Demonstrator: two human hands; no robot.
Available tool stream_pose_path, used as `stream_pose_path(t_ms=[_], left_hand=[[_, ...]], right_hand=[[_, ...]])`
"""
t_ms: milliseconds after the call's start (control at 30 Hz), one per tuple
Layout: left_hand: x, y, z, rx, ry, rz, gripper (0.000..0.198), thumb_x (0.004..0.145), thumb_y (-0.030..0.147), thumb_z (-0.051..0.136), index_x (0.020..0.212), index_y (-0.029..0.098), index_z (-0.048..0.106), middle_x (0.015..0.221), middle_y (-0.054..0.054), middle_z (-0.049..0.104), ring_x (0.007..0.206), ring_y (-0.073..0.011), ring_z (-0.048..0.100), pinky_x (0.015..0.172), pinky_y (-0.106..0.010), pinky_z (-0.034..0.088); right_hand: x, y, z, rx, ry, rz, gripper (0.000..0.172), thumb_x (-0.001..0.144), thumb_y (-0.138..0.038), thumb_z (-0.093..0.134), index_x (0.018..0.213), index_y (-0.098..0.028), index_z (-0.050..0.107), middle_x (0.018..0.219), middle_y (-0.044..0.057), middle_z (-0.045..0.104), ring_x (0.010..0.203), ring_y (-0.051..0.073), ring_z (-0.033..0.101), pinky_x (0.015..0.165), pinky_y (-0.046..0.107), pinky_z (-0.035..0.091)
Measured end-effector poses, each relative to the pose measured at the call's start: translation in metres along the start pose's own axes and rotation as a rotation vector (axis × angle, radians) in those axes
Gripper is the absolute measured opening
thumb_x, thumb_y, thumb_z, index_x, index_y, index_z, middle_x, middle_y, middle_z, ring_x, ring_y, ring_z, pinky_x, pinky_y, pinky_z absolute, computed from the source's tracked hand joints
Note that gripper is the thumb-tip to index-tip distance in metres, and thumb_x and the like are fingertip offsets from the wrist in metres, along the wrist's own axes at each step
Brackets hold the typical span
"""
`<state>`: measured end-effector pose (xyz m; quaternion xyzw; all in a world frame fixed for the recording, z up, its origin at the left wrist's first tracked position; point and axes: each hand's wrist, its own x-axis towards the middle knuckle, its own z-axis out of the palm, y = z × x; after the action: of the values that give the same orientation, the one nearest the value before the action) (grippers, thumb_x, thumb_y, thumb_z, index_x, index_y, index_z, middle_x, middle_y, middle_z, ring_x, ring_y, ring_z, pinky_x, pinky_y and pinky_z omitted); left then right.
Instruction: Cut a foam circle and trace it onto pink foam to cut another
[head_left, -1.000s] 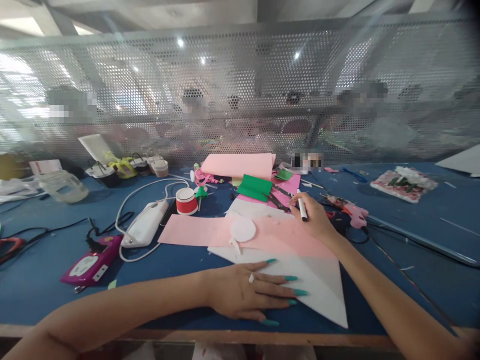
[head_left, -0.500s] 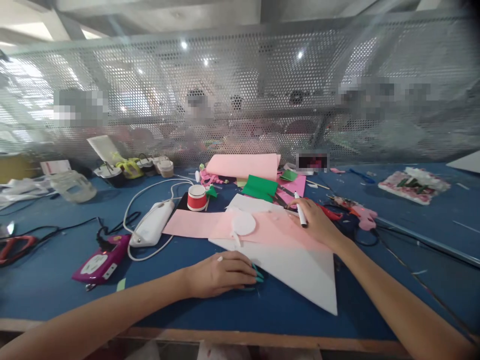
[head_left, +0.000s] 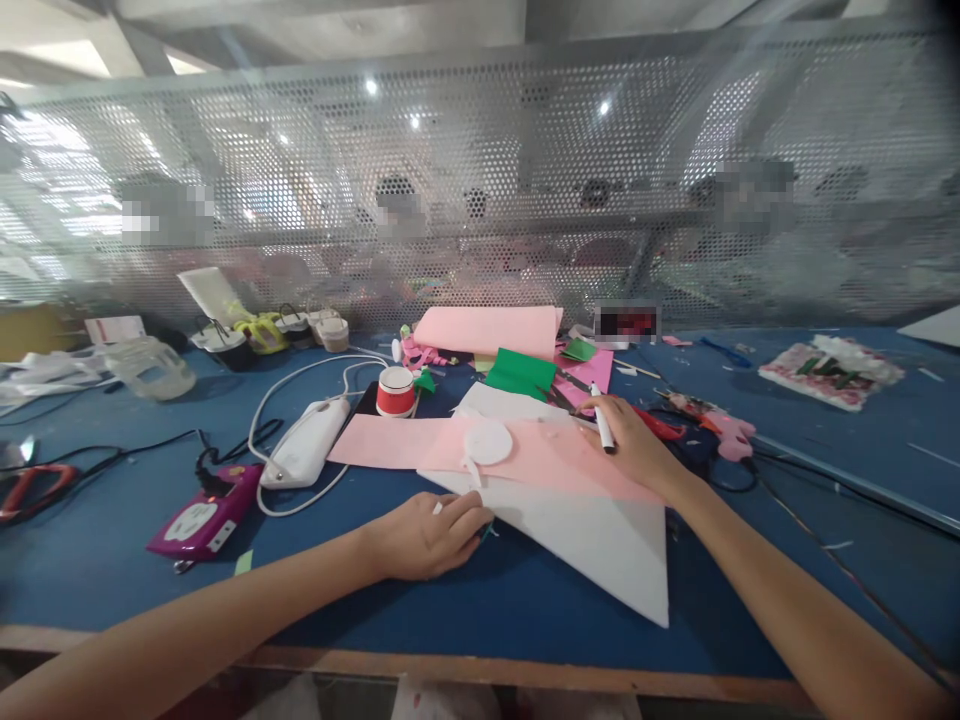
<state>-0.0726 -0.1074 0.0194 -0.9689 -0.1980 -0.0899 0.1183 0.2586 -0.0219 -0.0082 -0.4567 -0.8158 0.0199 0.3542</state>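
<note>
My left hand (head_left: pixel 435 535) rests at the near left edge of a white sheet (head_left: pixel 592 545), its fingers curled in. A bit of teal shows at the fingertips; what it belongs to is hidden. Between the fingers of my right hand (head_left: pixel 634 445) is a white marker (head_left: pixel 603 420) with a black end, leaning over a pink strip (head_left: pixel 390 442). That strip lies across the white sheet. On it sits a white disc (head_left: pixel 489 441) with a small white tab at its lower edge, between my two hands.
A red and white tape roll (head_left: pixel 395 392) stands behind the strip. To the left lie a white power bank (head_left: pixel 306 445) with a cable and a purple box (head_left: pixel 206 515). Green felt (head_left: pixel 521 373) and a pink roll (head_left: pixel 487 330) lie behind; a pink glue gun (head_left: pixel 731 435) is at right.
My left hand has drawn slightly left and its fingers have curled in, so less teal shows. My right hand with the marker has stayed nearly still.
</note>
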Motion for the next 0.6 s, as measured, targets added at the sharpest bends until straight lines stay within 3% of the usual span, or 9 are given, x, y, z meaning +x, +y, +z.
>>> stream_pose_path(t_ms=[133, 200, 267, 367, 467, 533, 600], left_hand=[[-0.004, -0.018, 0.007, 0.102, 0.185, 0.117, 0.029, 0.090, 0.014, 0.038, 0.118, 0.017, 0.040, 0.090, -0.007, 0.065, 0.072, -0.0145, 0.066, 0.058, -0.025, 0.054], [0.006, -0.031, 0.004, 0.175, 0.236, 0.213, 0.030, 0.090, 0.015, 0.039, 0.120, 0.019, 0.042, 0.088, -0.005, 0.065, 0.074, -0.0141, 0.066, 0.063, -0.027, 0.056], [0.029, -0.048, -0.004, 0.271, 0.278, 0.102, 0.030, 0.092, 0.017, 0.037, 0.121, 0.017, 0.043, 0.092, -0.007, 0.065, 0.083, -0.0165, 0.066, 0.070, -0.030, 0.056], [0.078, -0.079, -0.019, 0.317, 0.116, -0.089, 0.033, 0.095, 0.015, 0.026, 0.119, 0.013, 0.049, 0.100, -0.011, 0.064, 0.087, -0.0193, 0.065, 0.067, -0.031, 0.055], [0.118, -0.101, -0.027, 0.363, -0.008, -0.283, 0.036, 0.092, 0.006, 0.025, 0.115, 0.008, 0.053, 0.118, -0.019, 0.058, 0.116, -0.0296, 0.054, 0.085, -0.044, 0.051], [0.127, -0.102, -0.028, 0.320, -0.106, -0.380, 0.029, 0.090, 0.006, 0.036, 0.109, 0.002, 0.057, 0.132, -0.027, 0.047, 0.131, -0.0387, 0.037, 0.098, -0.057, 0.039], [0.121, -0.091, -0.027, 0.270, -0.145, -0.305, 0.028, 0.090, 0.021, 0.048, 0.111, 0.008, 0.059, 0.138, -0.021, 0.046, 0.135, -0.0351, 0.034, 0.104, -0.051, 0.035]], right_hand=[[0.001, -0.002, 0.000, 0.004, 0.013, -0.012, 0.024, 0.086, -0.028, 0.051, 0.110, -0.023, 0.051, 0.105, 0.012, 0.060, 0.102, 0.031, 0.056, 0.088, 0.049, 0.046], [0.001, -0.003, 0.001, 0.005, 0.013, -0.021, 0.023, 0.086, -0.027, 0.052, 0.109, -0.022, 0.051, 0.106, 0.012, 0.060, 0.102, 0.030, 0.056, 0.088, 0.049, 0.046], [0.001, -0.004, 0.002, 0.003, 0.017, -0.027, 0.023, 0.086, -0.027, 0.052, 0.108, -0.021, 0.050, 0.106, 0.013, 0.059, 0.101, 0.031, 0.055, 0.089, 0.049, 0.045], [0.000, -0.005, 0.002, 0.004, 0.025, -0.037, 0.023, 0.086, -0.026, 0.052, 0.107, -0.020, 0.049, 0.106, 0.013, 0.059, 0.102, 0.030, 0.054, 0.090, 0.049, 0.045], [0.000, -0.007, -0.001, 0.009, 0.049, -0.037, 0.022, 0.086, -0.025, 0.051, 0.108, -0.021, 0.048, 0.107, 0.012, 0.058, 0.103, 0.030, 0.053, 0.090, 0.048, 0.045], [0.000, -0.008, -0.003, 0.006, 0.078, -0.030, 0.020, 0.086, -0.024, 0.050, 0.107, -0.022, 0.048, 0.106, 0.012, 0.058, 0.102, 0.029, 0.054, 0.089, 0.047, 0.045], [0.001, -0.008, -0.006, 0.002, 0.101, -0.027, 0.018, 0.087, -0.024, 0.049, 0.105, -0.023, 0.048, 0.105, 0.011, 0.058, 0.102, 0.029, 0.054, 0.089, 0.046, 0.045]])
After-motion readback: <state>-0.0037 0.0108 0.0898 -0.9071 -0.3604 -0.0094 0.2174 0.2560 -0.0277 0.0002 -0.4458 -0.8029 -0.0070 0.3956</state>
